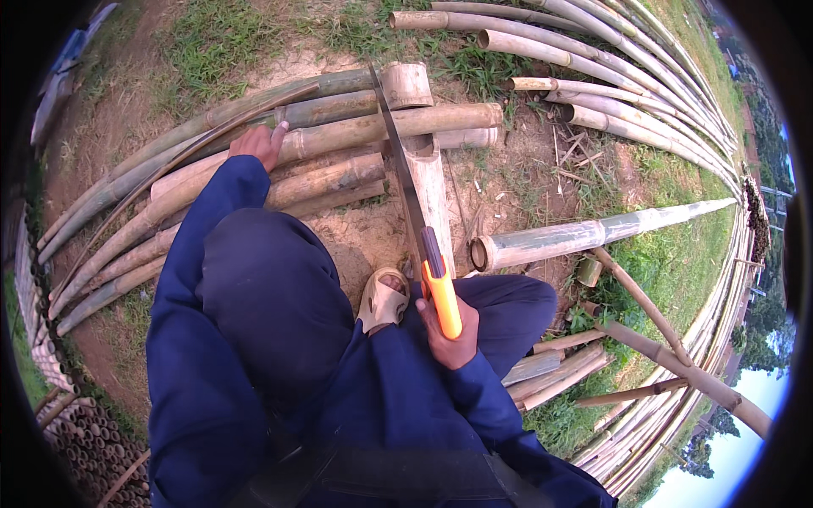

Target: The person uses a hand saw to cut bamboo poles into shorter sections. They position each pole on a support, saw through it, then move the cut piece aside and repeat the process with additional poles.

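Note:
My right hand (pixel 451 336) is closed round the orange and dark handle of a handsaw (pixel 409 182). Its long blade points away from me and crosses over a bamboo pole (pixel 347 134); I cannot tell how deep, if at all, the teeth sit in it. To the left of the blade, my left hand (pixel 261 146) grips that pole, thumb up, most fingers hidden. Beneath the pole's right part lies a split bamboo piece (pixel 429 190), pointing towards my feet. A short, thick bamboo section (pixel 406 85) sits just beyond the blade.
More bamboo poles (pixel 330 178) lie alongside on the left. Long poles (pixel 576 57) fan out at the far right. A thick greenish pole (pixel 550 241) lies to my right, near cut pieces (pixel 559 372) and a propped bamboo frame (pixel 669 364). My sandalled foot (pixel 386 296) is close to the saw.

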Available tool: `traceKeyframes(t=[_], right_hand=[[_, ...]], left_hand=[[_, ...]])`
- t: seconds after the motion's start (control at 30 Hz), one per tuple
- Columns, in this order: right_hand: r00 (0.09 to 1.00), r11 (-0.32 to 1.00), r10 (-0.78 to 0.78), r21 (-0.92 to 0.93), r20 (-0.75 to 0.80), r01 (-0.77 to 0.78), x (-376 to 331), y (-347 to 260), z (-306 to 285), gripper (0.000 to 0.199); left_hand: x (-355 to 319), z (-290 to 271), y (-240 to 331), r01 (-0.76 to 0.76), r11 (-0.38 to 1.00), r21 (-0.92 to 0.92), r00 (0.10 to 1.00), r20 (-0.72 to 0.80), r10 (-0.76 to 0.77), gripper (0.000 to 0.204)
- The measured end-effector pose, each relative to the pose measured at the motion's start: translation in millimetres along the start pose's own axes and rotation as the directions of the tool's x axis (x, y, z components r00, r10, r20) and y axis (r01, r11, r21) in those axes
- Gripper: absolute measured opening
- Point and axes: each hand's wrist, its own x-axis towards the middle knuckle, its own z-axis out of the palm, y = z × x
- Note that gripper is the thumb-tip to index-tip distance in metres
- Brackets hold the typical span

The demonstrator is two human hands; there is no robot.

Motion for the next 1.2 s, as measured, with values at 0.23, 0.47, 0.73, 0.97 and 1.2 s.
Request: traceKeyframes(t=[0.23,0.47,0.73,0.97,1.2], right_hand=[[0.999,0.997,-0.045,0.056,-0.006,0.045,38,2,18,0.011],[0.977,0.976,-0.21,-0.063,-0.037,0.207,32,-20,4,0.011],[0.966,0.967,-0.254,-0.025,-0.057,0.253,104,-21,22,0.01],[0.996,0.996,-0.09,-0.016,0.003,0.09,66,-36,15,0.015],[0.981,0.981,-0.185,-0.071,-0.058,0.18,25,-45,-8,0.027]], left_hand=[[-1,17,-13,-0.096,0.995,-0.025,0.991,-0.097,0.093,0.062],[-30,-38,24,0.047,0.999,-0.026,0.997,0.065,-0.046,0.066],[33,-73,14,0.092,0.995,-0.022,0.979,-0.179,-0.095,0.076],[34,-59,1,0.08,0.996,-0.026,0.966,-0.246,-0.084,0.073],[31,-71,15,0.114,0.993,-0.02,0.976,-0.183,-0.116,0.067]])
